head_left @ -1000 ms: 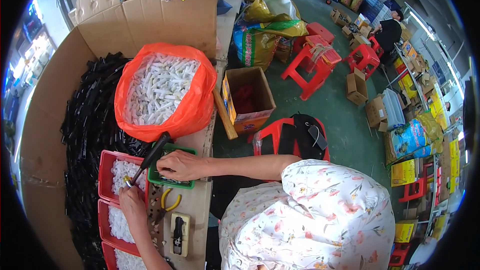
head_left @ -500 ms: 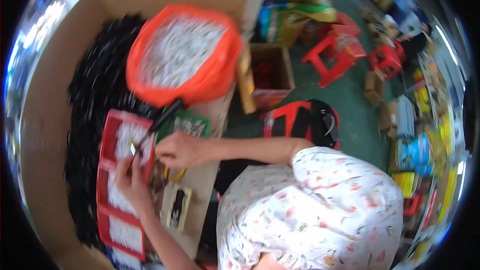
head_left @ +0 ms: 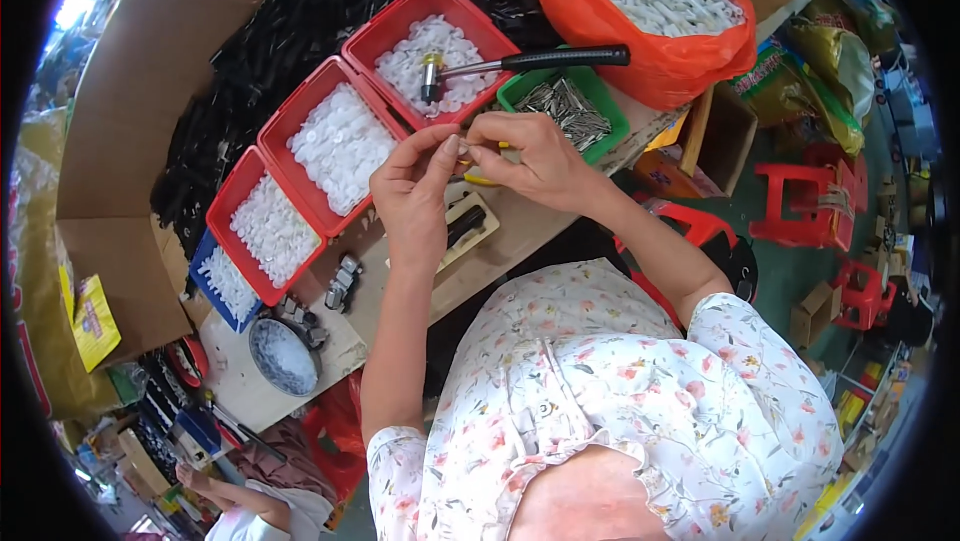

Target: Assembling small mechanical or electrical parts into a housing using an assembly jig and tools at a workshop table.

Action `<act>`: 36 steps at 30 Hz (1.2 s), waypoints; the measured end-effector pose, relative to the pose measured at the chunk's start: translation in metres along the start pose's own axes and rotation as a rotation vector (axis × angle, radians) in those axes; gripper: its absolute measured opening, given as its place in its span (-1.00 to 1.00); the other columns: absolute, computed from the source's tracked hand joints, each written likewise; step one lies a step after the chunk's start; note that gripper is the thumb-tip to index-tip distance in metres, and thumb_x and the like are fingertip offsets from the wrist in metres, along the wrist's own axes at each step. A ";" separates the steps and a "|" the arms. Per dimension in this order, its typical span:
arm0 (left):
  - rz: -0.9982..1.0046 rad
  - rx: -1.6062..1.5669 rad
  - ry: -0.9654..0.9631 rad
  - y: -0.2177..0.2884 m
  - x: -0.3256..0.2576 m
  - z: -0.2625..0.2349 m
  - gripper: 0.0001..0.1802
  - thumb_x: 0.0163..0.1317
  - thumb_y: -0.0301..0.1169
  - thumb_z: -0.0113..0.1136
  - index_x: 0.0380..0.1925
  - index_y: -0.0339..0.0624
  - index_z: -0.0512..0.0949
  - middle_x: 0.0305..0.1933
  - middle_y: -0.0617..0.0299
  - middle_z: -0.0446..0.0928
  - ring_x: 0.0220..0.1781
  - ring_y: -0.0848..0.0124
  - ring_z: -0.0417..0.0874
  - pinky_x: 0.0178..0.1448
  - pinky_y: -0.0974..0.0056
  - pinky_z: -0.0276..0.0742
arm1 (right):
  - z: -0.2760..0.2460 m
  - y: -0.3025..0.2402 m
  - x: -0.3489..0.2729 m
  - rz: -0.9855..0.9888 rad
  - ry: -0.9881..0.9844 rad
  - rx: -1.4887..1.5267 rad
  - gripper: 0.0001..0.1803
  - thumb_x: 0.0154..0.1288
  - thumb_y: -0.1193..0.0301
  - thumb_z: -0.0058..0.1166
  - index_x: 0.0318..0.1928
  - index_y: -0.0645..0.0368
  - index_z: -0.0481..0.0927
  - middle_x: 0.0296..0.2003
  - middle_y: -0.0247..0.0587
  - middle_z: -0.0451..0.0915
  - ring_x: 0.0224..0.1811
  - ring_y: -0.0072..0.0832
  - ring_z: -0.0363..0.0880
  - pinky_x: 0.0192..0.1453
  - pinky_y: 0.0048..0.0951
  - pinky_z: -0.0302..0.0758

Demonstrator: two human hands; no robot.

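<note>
Both hands meet over the worktable (head_left: 400, 291): left hand (head_left: 415, 196) and right hand (head_left: 530, 156) pinch one small part (head_left: 462, 149) together, near the hammer (head_left: 520, 63) resting across a red tray (head_left: 400, 21).

The single head-worn fisheye view looked steeply down from above the person's own shoulders, close over the hands (head_left: 470, 166) and the table (head_left: 400, 286), with its far end tilted up-right and straight edges bending toward the rim.

A small assembly workshop: red parts trays (head_left: 345, 146), hammer (head_left: 520, 63), workbench (head_left: 400, 301).
</note>
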State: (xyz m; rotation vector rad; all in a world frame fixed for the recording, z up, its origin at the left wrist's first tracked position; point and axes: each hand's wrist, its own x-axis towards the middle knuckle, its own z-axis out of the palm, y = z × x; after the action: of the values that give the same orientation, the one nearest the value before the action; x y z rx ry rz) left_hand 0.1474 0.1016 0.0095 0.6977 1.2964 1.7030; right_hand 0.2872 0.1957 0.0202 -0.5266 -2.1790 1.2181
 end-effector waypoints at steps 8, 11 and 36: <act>0.103 0.082 0.107 0.002 -0.008 -0.001 -0.83 0.25 -0.57 0.28 -0.16 -0.34 0.65 -0.25 0.24 0.65 -0.31 0.54 0.62 -0.17 0.46 0.57 | 0.005 -0.008 0.000 -0.066 -0.014 -0.088 -0.87 0.15 0.52 0.09 -0.35 0.35 0.48 -0.48 -0.09 0.47 -0.45 -0.26 0.50 -0.32 -0.32 0.44; 0.213 0.163 0.101 -0.002 -0.008 -0.001 -0.86 0.23 -0.59 0.29 -0.20 -0.33 0.66 -0.27 0.26 0.64 -0.32 0.54 0.61 -0.18 0.46 0.54 | 0.004 -0.010 0.000 -0.072 -0.014 -0.110 -0.88 0.13 0.52 0.09 -0.36 0.35 0.49 -0.48 -0.08 0.46 -0.45 -0.23 0.50 -0.32 -0.31 0.43; -0.381 -0.305 0.007 0.005 -0.027 -0.015 -0.73 0.29 -0.47 0.26 -0.05 -0.37 0.58 -0.26 0.14 0.66 -0.36 0.40 0.71 -0.39 0.46 0.51 | 0.003 -0.002 -0.010 -0.308 0.007 -0.142 -0.82 0.11 0.58 0.25 -0.22 0.22 0.64 -0.30 -0.17 0.59 -0.29 -0.28 0.62 -0.24 -0.37 0.52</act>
State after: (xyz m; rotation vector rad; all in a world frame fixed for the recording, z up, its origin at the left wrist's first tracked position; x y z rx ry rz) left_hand 0.1459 0.0704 0.0119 0.2475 1.0617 1.5396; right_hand 0.2924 0.1872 0.0178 -0.2378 -2.2501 0.9018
